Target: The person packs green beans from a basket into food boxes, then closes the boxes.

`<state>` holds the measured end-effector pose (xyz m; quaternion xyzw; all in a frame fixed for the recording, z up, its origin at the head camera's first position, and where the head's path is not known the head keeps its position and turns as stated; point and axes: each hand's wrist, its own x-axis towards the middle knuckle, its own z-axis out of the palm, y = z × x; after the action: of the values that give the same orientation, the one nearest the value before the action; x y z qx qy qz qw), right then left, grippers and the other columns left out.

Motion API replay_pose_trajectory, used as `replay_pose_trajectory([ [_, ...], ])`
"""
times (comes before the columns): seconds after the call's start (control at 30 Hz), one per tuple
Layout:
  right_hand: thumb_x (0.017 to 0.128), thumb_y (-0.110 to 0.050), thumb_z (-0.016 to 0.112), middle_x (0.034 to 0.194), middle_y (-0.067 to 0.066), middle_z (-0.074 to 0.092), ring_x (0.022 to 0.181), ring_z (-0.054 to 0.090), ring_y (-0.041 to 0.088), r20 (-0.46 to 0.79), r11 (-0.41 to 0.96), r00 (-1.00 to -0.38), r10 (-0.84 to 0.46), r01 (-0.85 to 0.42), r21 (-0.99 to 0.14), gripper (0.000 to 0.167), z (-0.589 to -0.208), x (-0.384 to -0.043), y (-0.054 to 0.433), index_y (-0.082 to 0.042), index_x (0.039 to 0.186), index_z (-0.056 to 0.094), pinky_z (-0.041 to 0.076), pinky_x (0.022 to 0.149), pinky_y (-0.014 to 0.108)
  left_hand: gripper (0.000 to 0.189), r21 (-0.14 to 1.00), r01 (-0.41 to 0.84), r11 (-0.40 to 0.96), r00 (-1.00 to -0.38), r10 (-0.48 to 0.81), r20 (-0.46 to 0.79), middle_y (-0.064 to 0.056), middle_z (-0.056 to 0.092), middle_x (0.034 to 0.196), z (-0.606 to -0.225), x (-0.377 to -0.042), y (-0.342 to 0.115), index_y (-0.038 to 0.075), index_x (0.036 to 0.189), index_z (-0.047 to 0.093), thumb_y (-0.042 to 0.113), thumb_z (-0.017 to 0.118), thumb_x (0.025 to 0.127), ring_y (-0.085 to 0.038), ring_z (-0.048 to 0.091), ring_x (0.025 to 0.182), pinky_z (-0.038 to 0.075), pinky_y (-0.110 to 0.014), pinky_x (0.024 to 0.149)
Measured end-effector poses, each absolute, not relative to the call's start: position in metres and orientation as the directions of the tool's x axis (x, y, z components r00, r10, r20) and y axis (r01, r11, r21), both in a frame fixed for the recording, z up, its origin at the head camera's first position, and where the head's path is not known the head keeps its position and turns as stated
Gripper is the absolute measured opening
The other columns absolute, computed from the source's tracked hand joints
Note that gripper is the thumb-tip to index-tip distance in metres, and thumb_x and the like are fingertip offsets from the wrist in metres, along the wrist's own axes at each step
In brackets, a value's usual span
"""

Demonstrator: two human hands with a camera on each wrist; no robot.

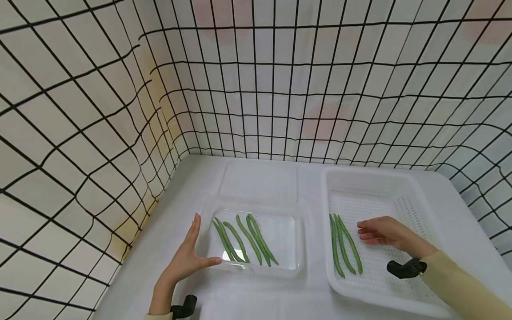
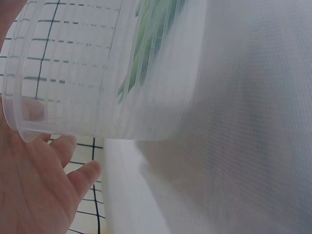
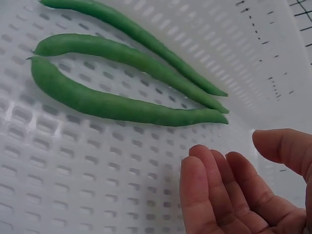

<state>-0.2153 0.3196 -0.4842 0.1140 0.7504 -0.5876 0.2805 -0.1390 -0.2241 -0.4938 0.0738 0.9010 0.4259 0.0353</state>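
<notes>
Several green beans (image 1: 258, 240) lie slanted inside a clear plastic container (image 1: 298, 266) in front of me. My left hand (image 1: 188, 258) is at that container's left side, thumb and fingers spread wide along its near left corner. In the left wrist view the container's wall (image 2: 68, 112) stands against the fingers. On the right is a white perforated basket (image 1: 384, 284) with three green beans (image 3: 126, 107) along its left side. Over the basket floor, just right of those beans, my right hand (image 1: 384, 232) hovers with relaxed fingers and nothing in it.
Black wire grid panels (image 1: 272, 89) rise at the back and on both sides of the white table (image 1: 240, 302). A black wrist device (image 1: 407, 269) sits on my right wrist, and another (image 1: 185, 306) on the left.
</notes>
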Motion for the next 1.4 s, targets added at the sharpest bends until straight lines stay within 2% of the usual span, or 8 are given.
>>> replay_pose_trajectory([
  [0.13,0.092,-0.018,0.063,0.09,0.012,0.068,0.076,0.067,0.02,-0.561,0.337,-0.815,-0.147,0.492,-0.802,0.04,-0.491,-0.215,0.315,0.016,0.113,0.057,0.055,0.071,0.034,0.131,0.773,0.094,0.627,-0.987,0.159,-0.009,-0.006,-0.004,0.158,-0.493,-0.14,-0.224,0.03,0.152,-0.007,0.052,0.085,0.061,-0.036,0.002,0.141,0.015,-0.067,0.102],
  [0.43,0.09,-0.016,0.064,0.08,0.01,0.066,0.07,0.065,0.016,-0.544,0.393,-0.811,-0.217,0.437,-0.809,0.029,-0.497,-0.216,0.298,0.01,0.103,0.064,0.055,0.065,0.03,0.132,0.771,0.098,0.63,-0.987,0.159,-0.004,-0.006,-0.003,0.158,-0.492,-0.141,-0.223,0.029,0.152,-0.007,0.051,0.086,0.061,-0.035,0.003,0.141,0.016,-0.066,0.102],
  [0.7,0.079,-0.015,0.076,0.071,0.007,0.064,0.061,0.06,0.015,-0.496,0.544,-0.848,-0.186,0.332,-0.771,0.026,-0.498,-0.216,0.284,0.004,0.095,0.067,0.053,0.057,0.029,0.132,0.777,0.089,0.623,-0.988,0.156,-0.012,-0.005,-0.003,0.158,-0.493,-0.141,-0.224,0.03,0.152,-0.007,0.049,0.086,0.06,-0.033,0.003,0.142,0.015,-0.064,0.104],
  [0.9,0.076,-0.014,0.078,0.066,0.005,0.061,0.057,0.058,0.015,-0.5,0.586,-0.854,-0.143,0.334,-0.739,0.023,-0.498,-0.218,0.28,0.002,0.088,0.066,0.052,0.054,0.029,0.132,0.783,0.09,0.615,-0.987,0.158,-0.011,-0.005,-0.004,0.158,-0.493,-0.14,-0.224,0.029,0.152,-0.007,0.051,0.086,0.06,-0.032,0.002,0.142,0.015,-0.064,0.104],
  [1.07,0.078,-0.013,0.076,0.068,0.005,0.061,0.059,0.058,0.015,-0.51,0.56,-0.849,-0.141,0.356,-0.748,0.022,-0.498,-0.217,0.281,0.003,0.09,0.066,0.052,0.056,0.029,0.132,0.783,0.088,0.616,-0.987,0.158,-0.013,-0.005,-0.004,0.158,-0.492,-0.139,-0.224,0.029,0.152,-0.007,0.051,0.086,0.06,-0.033,0.002,0.142,0.015,-0.064,0.104],
  [1.4,0.087,-0.017,0.069,0.088,0.008,0.067,0.076,0.064,0.017,-0.478,0.426,-0.857,-0.193,0.365,-0.828,0.033,-0.477,-0.225,0.292,0.009,0.107,0.064,0.055,0.071,0.032,0.132,0.777,0.089,0.623,-0.988,0.155,-0.012,-0.005,-0.003,0.158,-0.492,-0.139,-0.222,0.029,0.152,-0.006,0.052,0.086,0.06,-0.033,0.003,0.142,0.016,-0.063,0.104],
])
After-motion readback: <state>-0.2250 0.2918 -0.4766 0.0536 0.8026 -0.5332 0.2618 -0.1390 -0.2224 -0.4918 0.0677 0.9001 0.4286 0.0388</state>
